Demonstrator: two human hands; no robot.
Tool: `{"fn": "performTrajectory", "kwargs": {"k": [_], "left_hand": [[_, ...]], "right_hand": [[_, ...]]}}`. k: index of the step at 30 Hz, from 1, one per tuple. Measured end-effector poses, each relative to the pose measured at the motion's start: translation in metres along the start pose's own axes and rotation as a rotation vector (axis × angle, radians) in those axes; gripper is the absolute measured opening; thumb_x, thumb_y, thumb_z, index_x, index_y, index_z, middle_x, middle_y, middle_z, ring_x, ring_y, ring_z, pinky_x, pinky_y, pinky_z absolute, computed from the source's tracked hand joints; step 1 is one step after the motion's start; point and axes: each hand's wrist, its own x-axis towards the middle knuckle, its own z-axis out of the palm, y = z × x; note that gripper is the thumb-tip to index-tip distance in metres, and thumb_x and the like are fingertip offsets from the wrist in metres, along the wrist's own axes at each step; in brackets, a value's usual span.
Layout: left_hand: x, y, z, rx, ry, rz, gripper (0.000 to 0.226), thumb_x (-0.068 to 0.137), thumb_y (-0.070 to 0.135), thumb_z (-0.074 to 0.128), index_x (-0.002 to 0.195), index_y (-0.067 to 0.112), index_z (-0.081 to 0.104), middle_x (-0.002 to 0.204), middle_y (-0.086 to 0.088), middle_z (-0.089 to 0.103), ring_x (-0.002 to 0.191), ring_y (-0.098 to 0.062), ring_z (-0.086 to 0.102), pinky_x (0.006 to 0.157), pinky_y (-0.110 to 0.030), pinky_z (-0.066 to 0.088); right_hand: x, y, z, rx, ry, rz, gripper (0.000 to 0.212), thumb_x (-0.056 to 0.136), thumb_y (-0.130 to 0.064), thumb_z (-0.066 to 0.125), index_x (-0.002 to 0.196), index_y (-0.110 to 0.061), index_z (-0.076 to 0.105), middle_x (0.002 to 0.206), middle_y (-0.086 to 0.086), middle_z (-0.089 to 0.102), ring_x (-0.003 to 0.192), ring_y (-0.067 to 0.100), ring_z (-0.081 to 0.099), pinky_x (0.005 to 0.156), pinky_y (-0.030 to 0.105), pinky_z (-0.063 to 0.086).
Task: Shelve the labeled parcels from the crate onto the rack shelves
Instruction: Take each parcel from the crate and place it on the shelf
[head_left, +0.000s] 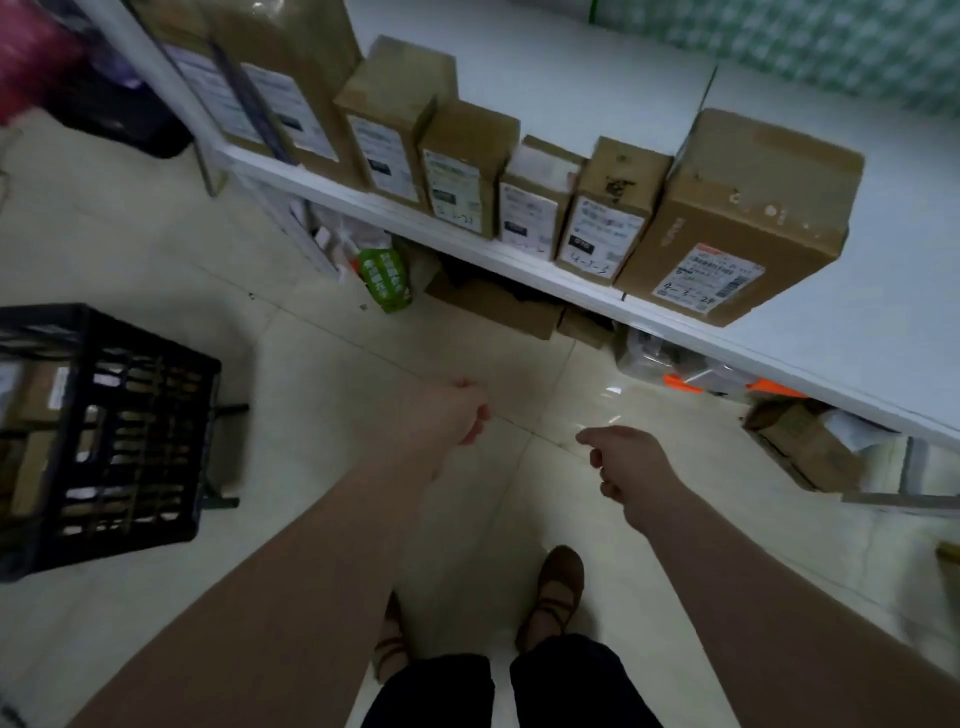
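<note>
A black lattice crate (130, 431) stands on the floor at the left, with brown parcels (36, 400) showing inside it. A row of several labeled cardboard parcels (613, 208) stands along the front edge of the white rack shelf (571, 62); the rightmost, largest one (743, 218) lies at the row's end. My left hand (447, 415) hangs over the floor with its fingers curled and nothing in it. My right hand (628, 462) is beside it, also loosely curled and holding nothing. Both hands are below the shelf edge, apart from every parcel.
Under the shelf lie a green packet (387, 280), flattened cardboard (498, 306), plastic-wrapped items (675, 364) and a torn box (800, 441). A pink bundle (31, 47) and a dark bag sit at the top left. My feet (556, 587) stand on pale floor tiles.
</note>
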Motion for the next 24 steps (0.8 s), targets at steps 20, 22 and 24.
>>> {"fn": "performTrajectory", "kwargs": {"k": [20,22,24], "left_hand": [[-0.199,-0.268,-0.464,-0.445,0.625,-0.105,0.011,0.095,0.012,0.054,0.088,0.008,0.061,0.070,-0.009,0.053,0.057,-0.020,0.043,0.061,-0.033,0.039],[-0.212,-0.287,-0.488,-0.486,0.601,-0.120,0.009,0.094,0.009,0.053,0.091,0.007,0.060,0.076,-0.012,0.052,0.058,-0.020,0.043,0.059,-0.030,0.038],[-0.220,-0.305,-0.505,-0.512,0.568,-0.141,0.009,0.094,0.012,0.053,0.099,0.009,0.061,0.080,-0.009,0.053,0.063,-0.019,0.045,0.058,-0.027,0.038]], "right_hand": [[-0.255,0.052,0.433,-0.490,-0.409,-0.298,0.015,0.093,-0.016,0.059,0.079,-0.015,0.064,0.071,0.005,0.055,0.054,0.017,0.041,0.050,0.027,0.037],[-0.269,0.055,0.461,-0.591,-0.433,-0.354,0.010,0.093,-0.018,0.059,0.090,-0.015,0.068,0.075,0.004,0.057,0.059,0.019,0.047,0.059,0.031,0.045],[-0.278,0.054,0.483,-0.661,-0.425,-0.378,0.013,0.093,-0.023,0.060,0.102,-0.016,0.065,0.081,0.002,0.057,0.066,0.019,0.051,0.069,0.035,0.049]]}}
